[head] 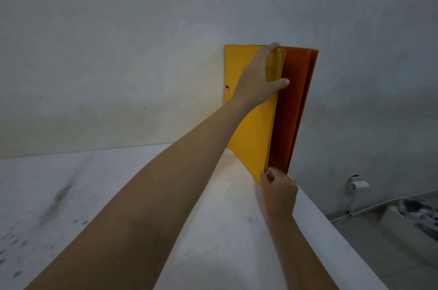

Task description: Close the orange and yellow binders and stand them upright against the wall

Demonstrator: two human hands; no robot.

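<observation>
A yellow binder (251,138) stands upright on the white table (213,230), its spine end at the wall. Right beside it, touching, stands an orange binder (294,109), also upright and closed. My left hand (260,78) grips the yellow binder's upper front edge, fingers over the top and thumb against the orange cover. My right hand (278,191) pinches the yellow binder's lower front corner near the table's right edge.
The grey wall (142,52) runs behind the table. The table's right edge (331,225) drops off next to my right hand. Below, on the floor, lie a white plug and cable (358,185) and a box (414,216).
</observation>
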